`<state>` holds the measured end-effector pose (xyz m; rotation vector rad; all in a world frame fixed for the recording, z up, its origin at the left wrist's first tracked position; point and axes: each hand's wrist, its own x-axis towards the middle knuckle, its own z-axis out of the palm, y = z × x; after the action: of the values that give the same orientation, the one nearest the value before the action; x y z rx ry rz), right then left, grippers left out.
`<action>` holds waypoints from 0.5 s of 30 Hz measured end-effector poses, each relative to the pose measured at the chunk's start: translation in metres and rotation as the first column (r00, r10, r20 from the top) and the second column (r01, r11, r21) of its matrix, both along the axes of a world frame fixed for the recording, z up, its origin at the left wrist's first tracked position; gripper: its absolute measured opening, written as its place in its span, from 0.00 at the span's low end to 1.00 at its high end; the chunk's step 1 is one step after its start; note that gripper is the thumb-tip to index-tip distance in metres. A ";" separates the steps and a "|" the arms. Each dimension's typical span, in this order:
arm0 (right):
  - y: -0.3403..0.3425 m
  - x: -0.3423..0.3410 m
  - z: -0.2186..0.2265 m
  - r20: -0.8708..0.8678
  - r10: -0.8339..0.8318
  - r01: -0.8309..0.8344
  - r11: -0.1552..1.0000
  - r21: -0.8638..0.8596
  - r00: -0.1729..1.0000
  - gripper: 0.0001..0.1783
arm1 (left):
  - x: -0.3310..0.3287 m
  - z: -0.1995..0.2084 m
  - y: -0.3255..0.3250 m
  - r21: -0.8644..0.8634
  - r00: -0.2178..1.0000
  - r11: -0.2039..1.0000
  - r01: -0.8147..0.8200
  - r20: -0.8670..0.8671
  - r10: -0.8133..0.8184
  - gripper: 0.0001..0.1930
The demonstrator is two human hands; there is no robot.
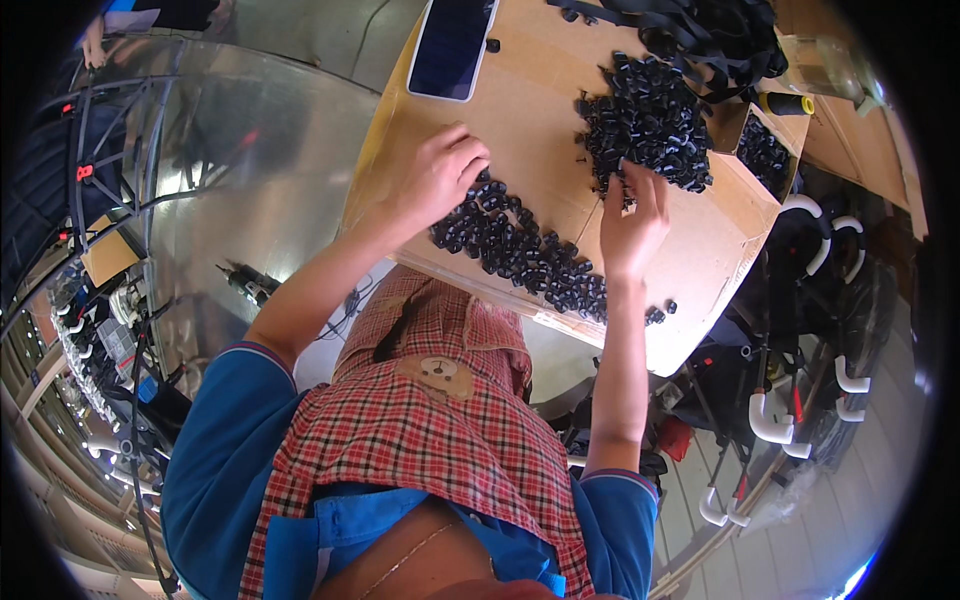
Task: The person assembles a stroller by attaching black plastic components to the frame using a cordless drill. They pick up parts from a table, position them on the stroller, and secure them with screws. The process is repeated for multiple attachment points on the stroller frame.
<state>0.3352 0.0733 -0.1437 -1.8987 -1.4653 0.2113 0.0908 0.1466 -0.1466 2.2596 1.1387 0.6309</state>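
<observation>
Black tubular frames (85, 190) with red clips stand at far left, another person's hand (95, 55) near their top; to their right, a grey metal surface (280, 140). Next, from where I stand, the worker's left hand (437, 180): fingers bent, tips close together, over the upper-left end of a curved band of black caps (530, 255). Dark piece visible at the fingertips; whether gripped, cannot tell. White-edged phone (452, 50) lies beyond that hand on the cardboard-covered desk (540, 100). Band of caps follows the near edge; a few lie past the right forearm. Right hand (637, 220): thumb and fingers curled at the near side of a heap of small black fittings (650, 120); grasp hidden, cannot tell. Behind the heap, black straps (710, 40). Right of it, a cardboard box (729, 125) containing more black pieces, and a yellow-and-black spool (785, 103). Far right, below desk level: white curved tube ends (768, 420).
</observation>
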 end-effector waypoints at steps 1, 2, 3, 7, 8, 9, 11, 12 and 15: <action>0.006 0.006 -0.008 0.102 0.016 -0.018 1.000 0.015 0.995 0.10 | -0.002 0.001 0.003 0.063 0.992 0.997 0.035 -0.124 -0.026 0.08; 0.010 0.010 -0.014 0.204 0.030 -0.036 0.999 0.028 0.979 0.09 | 0.003 0.003 0.004 0.102 0.994 0.993 0.065 -0.098 -0.055 0.08; 0.012 0.011 -0.016 0.197 0.036 -0.039 0.999 0.010 0.980 0.09 | 0.011 0.003 0.003 0.139 0.994 0.986 0.088 -0.072 -0.079 0.09; 0.015 0.017 -0.018 0.218 0.058 -0.051 0.998 -0.036 0.974 0.09 | 0.068 -0.006 0.003 0.168 0.992 0.979 0.118 -0.063 -0.109 0.09; 0.016 0.019 -0.017 0.235 0.060 -0.052 0.998 -0.040 0.970 0.09 | 0.083 -0.012 0.005 0.175 0.993 0.978 0.114 -0.063 -0.104 0.09; 0.017 0.020 -0.016 0.264 0.054 -0.042 0.998 -0.054 0.963 0.08 | 0.098 -0.015 0.006 0.138 0.988 0.983 0.119 -0.116 -0.104 0.09; 0.017 0.019 -0.014 0.319 0.043 -0.017 0.996 -0.083 0.947 0.08 | 0.118 -0.016 0.006 0.062 0.969 0.990 0.127 -0.221 -0.110 0.09; 0.019 0.020 -0.014 0.341 0.048 -0.012 0.994 -0.108 0.939 0.07 | 0.121 -0.017 0.005 0.036 0.967 0.992 0.121 -0.229 -0.110 0.09; 0.023 0.024 -0.011 0.386 0.053 0.005 0.989 -0.147 0.921 0.07 | 0.122 -0.022 -0.002 -0.025 0.984 0.995 0.098 -0.150 -0.101 0.08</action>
<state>0.3591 0.0965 -0.1545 -2.1289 -1.7759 -0.0568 0.2130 0.1448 -0.1689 2.3659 1.0879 0.4151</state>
